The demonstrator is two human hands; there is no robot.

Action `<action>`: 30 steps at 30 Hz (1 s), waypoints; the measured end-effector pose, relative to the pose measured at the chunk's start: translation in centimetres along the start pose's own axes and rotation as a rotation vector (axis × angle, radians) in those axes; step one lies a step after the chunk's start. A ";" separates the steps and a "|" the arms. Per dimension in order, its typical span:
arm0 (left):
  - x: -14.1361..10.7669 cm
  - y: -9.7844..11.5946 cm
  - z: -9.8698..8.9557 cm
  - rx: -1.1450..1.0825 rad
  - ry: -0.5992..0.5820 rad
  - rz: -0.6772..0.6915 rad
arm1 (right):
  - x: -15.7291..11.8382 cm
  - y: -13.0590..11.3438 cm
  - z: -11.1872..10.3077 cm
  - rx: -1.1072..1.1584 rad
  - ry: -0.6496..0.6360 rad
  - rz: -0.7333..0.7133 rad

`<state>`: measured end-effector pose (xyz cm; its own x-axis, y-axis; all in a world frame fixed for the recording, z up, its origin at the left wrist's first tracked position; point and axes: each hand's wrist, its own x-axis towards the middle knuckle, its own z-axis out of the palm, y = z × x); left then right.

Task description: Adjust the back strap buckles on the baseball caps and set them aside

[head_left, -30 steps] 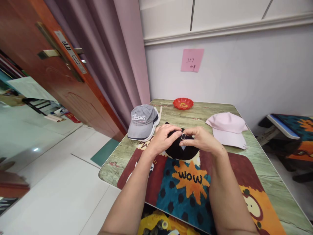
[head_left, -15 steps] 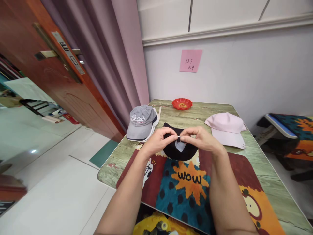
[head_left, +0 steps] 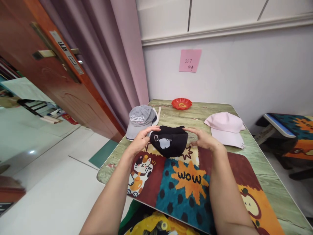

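Observation:
A black cap (head_left: 174,143) sits between my hands over the front mat, its crown low and its back side toward me. A pale grey patch and a small metal buckle show on that side. My left hand (head_left: 143,138) is at the cap's left side, fingers over the top edge and thumb against the side. My right hand (head_left: 201,138) reaches the upper right edge with outstretched fingertips, while its thumb stands apart from the cap. Beyond my left hand lies a grey cap (head_left: 141,122) with "Always" lettering, stacked over lighter headwear. A pale pink cap (head_left: 226,127) rests to the right.
A red scalloped dish (head_left: 181,103) stands at the back of the wood-patterned table (head_left: 276,169). The colourful mat (head_left: 181,209) covers its front. A pink note (head_left: 190,60) is on the wall, and a wooden door (head_left: 80,107) stands at left beside a curtain.
My fingers have left the cap's buckle strap. Both hands have parted to the cap's two sides, and the cap has shifted slightly left, with its buckle now at the upper left.

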<state>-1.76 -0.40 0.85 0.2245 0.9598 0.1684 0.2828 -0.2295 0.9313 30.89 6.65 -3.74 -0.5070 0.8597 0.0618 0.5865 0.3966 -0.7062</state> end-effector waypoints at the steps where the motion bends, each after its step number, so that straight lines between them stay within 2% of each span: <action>1: -0.1 -0.5 -0.1 0.014 0.013 -0.005 | 0.1 -0.4 0.2 -0.003 0.000 -0.028; 6: -0.1 -2.6 -0.3 0.180 0.026 -0.001 | 0.6 -1.3 0.5 -0.020 0.038 -0.055; 10: 0.0 -1.4 -0.5 0.199 0.022 -0.005 | 0.5 -2.1 0.0 0.088 0.025 -0.125; 12: 0.1 -0.1 -0.7 0.091 0.006 -0.020 | 0.1 -2.7 -0.4 0.238 0.027 -0.157; 15: 0.2 1.5 -0.9 -0.205 0.036 -0.063 | -0.7 -3.8 -1.0 0.505 0.039 -0.162; 18: 0.3 1.6 -0.4 -0.551 0.172 -0.104 | -1.1 -4.9 -1.1 0.727 0.117 -0.127; 21: 0.6 0.7 1.0 -0.803 0.296 -0.100 | -0.9 -5.7 -0.6 0.874 0.207 -0.035; 27: 1.0 -0.3 4.7 -0.967 0.390 0.006 | 0.7 -6.3 0.8 1.165 0.228 0.060; 30: 1.3 0.1 5.5 -0.996 0.384 0.030 | 1.4 -5.7 1.4 1.202 0.225 0.100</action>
<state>3.72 -0.04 -0.63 -0.1390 0.9825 0.1241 -0.6465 -0.1849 0.7401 25.93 5.11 -0.59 -0.3031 0.9529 0.0063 -0.3998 -0.1212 -0.9086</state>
